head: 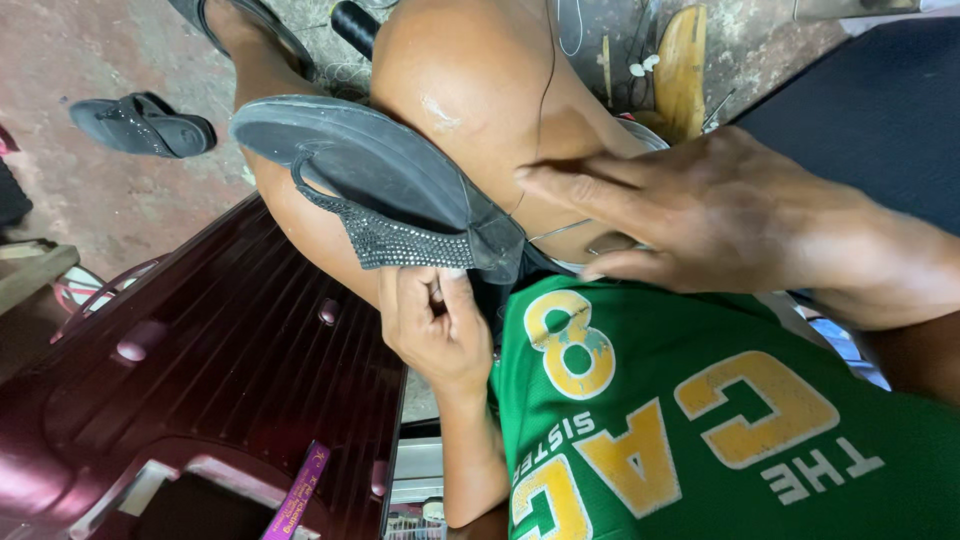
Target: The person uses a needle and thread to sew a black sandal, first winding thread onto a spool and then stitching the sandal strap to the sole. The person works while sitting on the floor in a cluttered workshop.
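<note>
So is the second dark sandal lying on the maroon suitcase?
No, the second sandal lies on the bare floor beyond the maroon suitcase, apart from it.

Sandal point(370, 175) heel hidden behind left hand point(435, 325); thread point(545, 100) too thin to follow; suitcase point(220, 380) cut off at edge.

A sandal point(370, 185) lies on the knee point(480, 90), a suitcase point(220, 370) left below, another sandal point(145, 123) behind.
</note>
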